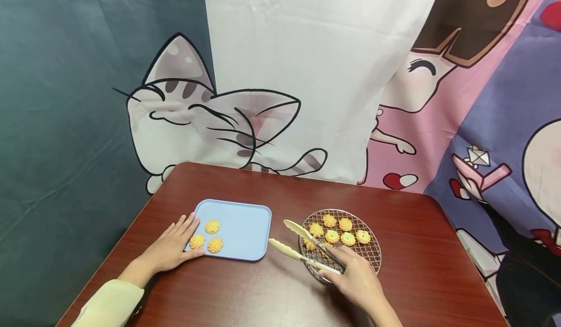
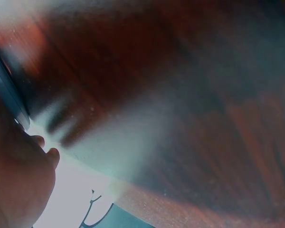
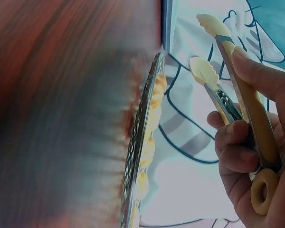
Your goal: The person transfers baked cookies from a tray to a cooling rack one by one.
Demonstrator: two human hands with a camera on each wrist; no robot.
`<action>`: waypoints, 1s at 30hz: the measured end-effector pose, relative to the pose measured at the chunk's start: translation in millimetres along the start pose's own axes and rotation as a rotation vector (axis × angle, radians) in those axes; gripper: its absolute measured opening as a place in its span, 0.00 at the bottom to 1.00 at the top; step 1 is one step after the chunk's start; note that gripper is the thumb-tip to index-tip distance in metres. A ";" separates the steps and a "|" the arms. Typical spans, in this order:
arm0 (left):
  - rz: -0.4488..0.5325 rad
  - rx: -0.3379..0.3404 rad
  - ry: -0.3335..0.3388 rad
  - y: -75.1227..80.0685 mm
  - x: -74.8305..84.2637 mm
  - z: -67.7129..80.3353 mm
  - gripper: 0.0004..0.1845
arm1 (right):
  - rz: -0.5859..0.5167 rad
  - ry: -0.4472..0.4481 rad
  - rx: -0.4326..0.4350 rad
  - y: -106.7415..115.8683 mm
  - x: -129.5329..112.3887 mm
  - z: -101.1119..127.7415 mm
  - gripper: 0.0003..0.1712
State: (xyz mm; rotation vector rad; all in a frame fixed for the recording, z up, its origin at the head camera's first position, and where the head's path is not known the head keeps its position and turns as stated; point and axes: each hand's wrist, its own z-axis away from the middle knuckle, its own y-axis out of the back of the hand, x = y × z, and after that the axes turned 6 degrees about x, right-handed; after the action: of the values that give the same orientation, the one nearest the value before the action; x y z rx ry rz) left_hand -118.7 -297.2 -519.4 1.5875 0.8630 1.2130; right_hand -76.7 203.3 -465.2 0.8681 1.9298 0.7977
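My left hand (image 1: pixel 168 249) rests at the left edge of a light blue tray (image 1: pixel 243 224), fingers straight along its rim and thumb at the near corner. Three swirled butter cookies (image 1: pixel 215 245) lie in the tray's left part. My right hand (image 1: pixel 357 276) grips metal tongs (image 1: pixel 287 250) with pale yellow scalloped tips. The tongs are spread, nothing between them, their tips pointing left between the tray and a round wire rack (image 1: pixel 373 256). Several piped cookies (image 1: pixel 345 224) sit on the rack, some partly hidden behind the tongs. In the right wrist view, thumb and fingers curl round the tongs (image 3: pixel 249 102).
Tray and rack stand on a dark red-brown wooden table (image 1: pixel 245 288), tray at left and rack at right. Behind it hangs a cloth backdrop (image 1: pixel 315 73) printed with a cartoon cat and figures. The left wrist view mostly shows blurred tabletop.
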 end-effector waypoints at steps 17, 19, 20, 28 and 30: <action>-0.017 0.002 -0.004 1.0 3.4 1.0 0.53 | -0.090 0.096 -0.051 -43.9 -28.9 -39.3 0.38; -0.017 0.001 -0.003 0.8 3.9 0.7 0.53 | -0.086 0.098 -0.058 -48.9 -32.7 -43.1 0.37; -0.017 0.000 -0.003 0.7 4.1 0.6 0.53 | -0.083 0.097 -0.067 -51.5 -34.7 -45.1 0.37; -0.009 0.004 0.003 0.7 3.0 1.2 0.53 | -0.133 0.136 -0.136 -74.4 -49.2 -62.1 0.36; -0.006 0.004 0.002 0.9 3.0 1.3 0.53 | -0.130 0.135 -0.155 -80.2 -52.6 -66.3 0.36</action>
State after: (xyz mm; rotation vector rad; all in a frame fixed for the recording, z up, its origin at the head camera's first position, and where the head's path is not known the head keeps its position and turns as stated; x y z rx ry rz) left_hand -116.7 -295.1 -517.7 1.5856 0.8712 1.2099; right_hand -135.4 103.2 -476.8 0.6031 1.9889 0.9339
